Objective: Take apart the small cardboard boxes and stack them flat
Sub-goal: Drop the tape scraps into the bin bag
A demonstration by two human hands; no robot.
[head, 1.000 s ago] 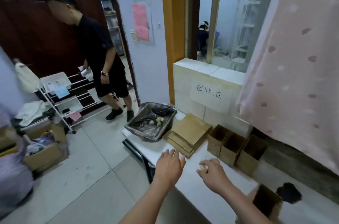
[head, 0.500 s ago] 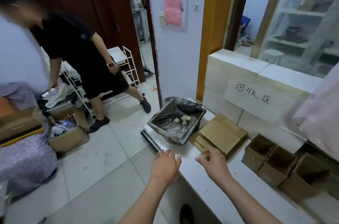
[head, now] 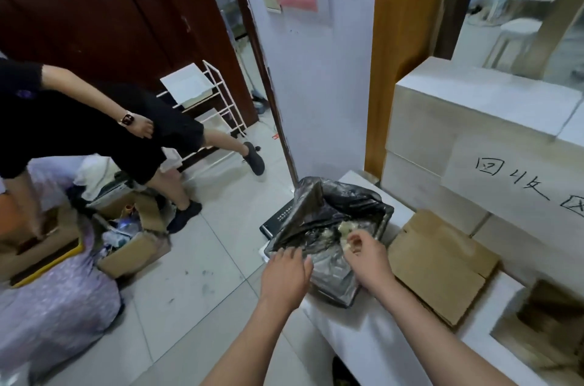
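Flat stack of cardboard (head: 442,262) sat just right of the bin (head: 331,227), long side running near-to-far. My right hand (head: 366,254), closer to it, pinched a pale scrap over the bin; left hand (head: 286,276) hovered spread at the bin's near edge.

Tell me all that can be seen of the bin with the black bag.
The bin is a low rectangular tray lined with a crumpled, glossy black plastic bag, open on top. It sits on the white counter, beside the stack of flattened cardboard. Pale scraps lie inside. The left hand touches its near edge; the right hand hovers over it.
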